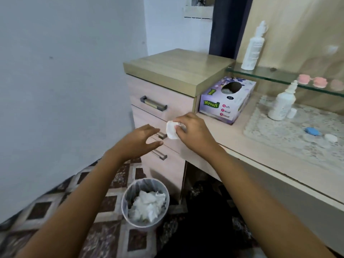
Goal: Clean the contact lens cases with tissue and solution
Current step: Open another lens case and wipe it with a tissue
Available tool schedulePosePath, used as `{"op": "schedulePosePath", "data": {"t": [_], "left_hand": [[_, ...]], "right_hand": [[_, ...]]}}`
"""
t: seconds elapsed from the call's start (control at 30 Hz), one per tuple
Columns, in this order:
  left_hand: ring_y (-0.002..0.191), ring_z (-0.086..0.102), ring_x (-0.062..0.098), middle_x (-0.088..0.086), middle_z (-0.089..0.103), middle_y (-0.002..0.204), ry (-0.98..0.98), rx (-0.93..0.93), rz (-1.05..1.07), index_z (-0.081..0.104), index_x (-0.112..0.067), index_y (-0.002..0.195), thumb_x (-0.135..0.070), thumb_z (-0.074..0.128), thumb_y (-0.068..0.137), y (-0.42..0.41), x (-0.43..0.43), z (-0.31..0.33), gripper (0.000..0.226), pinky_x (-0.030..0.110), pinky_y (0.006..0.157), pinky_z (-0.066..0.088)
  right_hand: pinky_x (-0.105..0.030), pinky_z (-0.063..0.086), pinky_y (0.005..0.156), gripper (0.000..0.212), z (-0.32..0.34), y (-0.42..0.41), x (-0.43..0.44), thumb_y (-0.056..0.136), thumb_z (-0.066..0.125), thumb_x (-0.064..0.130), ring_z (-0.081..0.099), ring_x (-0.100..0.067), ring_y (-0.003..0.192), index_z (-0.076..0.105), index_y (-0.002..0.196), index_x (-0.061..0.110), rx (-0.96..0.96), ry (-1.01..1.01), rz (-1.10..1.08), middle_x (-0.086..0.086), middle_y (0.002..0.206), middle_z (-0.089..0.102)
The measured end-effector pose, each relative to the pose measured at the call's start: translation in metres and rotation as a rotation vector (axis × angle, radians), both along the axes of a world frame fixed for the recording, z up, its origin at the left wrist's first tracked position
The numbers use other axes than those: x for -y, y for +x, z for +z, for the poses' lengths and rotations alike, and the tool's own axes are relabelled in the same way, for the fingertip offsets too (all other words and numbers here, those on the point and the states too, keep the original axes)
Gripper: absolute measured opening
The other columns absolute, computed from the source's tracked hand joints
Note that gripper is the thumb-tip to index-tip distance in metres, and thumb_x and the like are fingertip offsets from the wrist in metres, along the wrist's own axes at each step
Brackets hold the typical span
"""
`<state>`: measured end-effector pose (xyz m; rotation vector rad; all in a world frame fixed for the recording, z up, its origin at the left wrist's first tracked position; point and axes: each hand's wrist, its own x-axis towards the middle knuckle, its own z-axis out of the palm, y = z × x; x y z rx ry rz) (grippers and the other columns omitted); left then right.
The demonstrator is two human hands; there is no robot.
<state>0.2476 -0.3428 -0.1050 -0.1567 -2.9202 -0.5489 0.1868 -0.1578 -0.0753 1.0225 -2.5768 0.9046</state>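
Tissue [172, 130] is sitting pinched in the right hand [193, 135], fingers curling round it; whether a case part is hiding inside cannot be told. The left hand [141, 140] is hovering just beside it, fingers straight, holding nothing, so the hands are apart. Both are hanging past the table [232, 135] edge, with the bin [125, 205] below them. A slackening pinch would be sending the wad, and anything wrapped in it, into the bin. The blue cap [311, 131] and white cap [331, 137] are lying well right of the right hand, near the bottle [282, 105], which a careless reach could be toppling.
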Motion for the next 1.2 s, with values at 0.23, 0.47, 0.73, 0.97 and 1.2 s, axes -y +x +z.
{"op": "schedulePosePath", "data": {"t": [0.23,0.47,0.73,0.97,1.2], "left_hand": [[0.088,0.056,0.018,0.009,0.062,0.106,0.122,0.084,0.127,0.061,-0.012,0.118,-0.046,0.058,0.083,0.019,0.056,-0.046,0.049,0.037,0.085,0.048],[0.115,0.053,0.020,0.006,0.055,0.128,0.114,0.277,0.231,0.054,-0.015,0.128,-0.038,0.056,0.090,0.023,0.086,-0.119,0.045,0.030,0.097,0.040],[0.119,0.049,0.022,0.007,0.051,0.132,0.186,0.485,0.262,0.049,-0.015,0.132,-0.036,0.055,0.091,0.021,0.086,-0.193,0.047,0.031,0.098,0.037],[0.121,0.047,0.024,0.010,0.048,0.136,0.215,0.685,0.226,0.044,-0.008,0.134,-0.035,0.055,0.091,0.025,0.081,-0.235,0.052,0.032,0.098,0.037],[0.134,0.035,0.025,0.010,0.032,0.150,0.200,0.766,0.253,0.028,-0.009,0.146,-0.040,0.053,0.092,0.030,0.082,-0.246,0.067,0.035,0.110,0.030]], "right_hand": [[-0.026,0.036,0.089,0.030,-0.032,0.014,0.079,0.090,0.048,0.012,0.053,-0.024,0.105,0.061,0.117,0.009,0.094,0.065,0.191,-0.012,0.116,0.055],[-0.038,0.045,0.084,0.026,-0.110,0.006,0.108,0.086,0.048,0.010,0.055,-0.029,0.095,0.064,0.105,0.003,0.293,0.222,0.202,-0.015,0.105,0.057],[-0.030,0.040,0.091,0.030,-0.199,-0.007,0.116,0.089,0.047,0.014,0.049,-0.032,0.116,0.062,0.115,0.008,0.551,0.437,0.098,-0.020,0.123,0.053],[-0.027,0.037,0.095,0.036,-0.244,-0.002,0.124,0.094,0.047,0.018,0.049,-0.027,0.120,0.055,0.126,0.003,0.737,0.479,0.068,-0.016,0.129,0.056],[-0.033,0.038,0.100,0.040,-0.258,-0.001,0.116,0.097,0.042,0.018,0.049,-0.028,0.122,0.046,0.135,0.007,0.835,0.525,0.075,-0.014,0.138,0.048]]}}
